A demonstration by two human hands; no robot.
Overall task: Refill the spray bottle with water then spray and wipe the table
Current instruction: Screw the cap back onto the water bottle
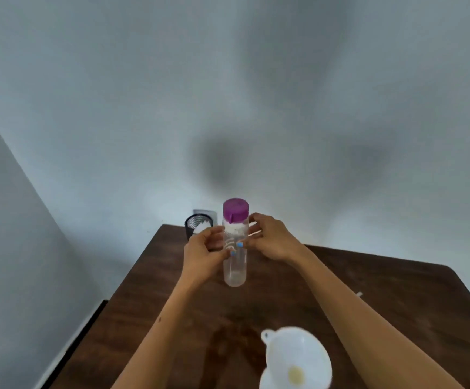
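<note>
Hands (203, 252) (270, 238) wrap both sides of the clear bottle (235, 259) with the purple lid (235, 210), each grip holding it upright on the bench (368, 318). It could tip and spill if a hand pulls sideways; the white funnel (295, 357) sits nearer

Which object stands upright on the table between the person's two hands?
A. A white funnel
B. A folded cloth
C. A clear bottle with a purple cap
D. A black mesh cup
C: the clear bottle with its purple cap stands upright on the table between the left hand and the right hand.
</note>
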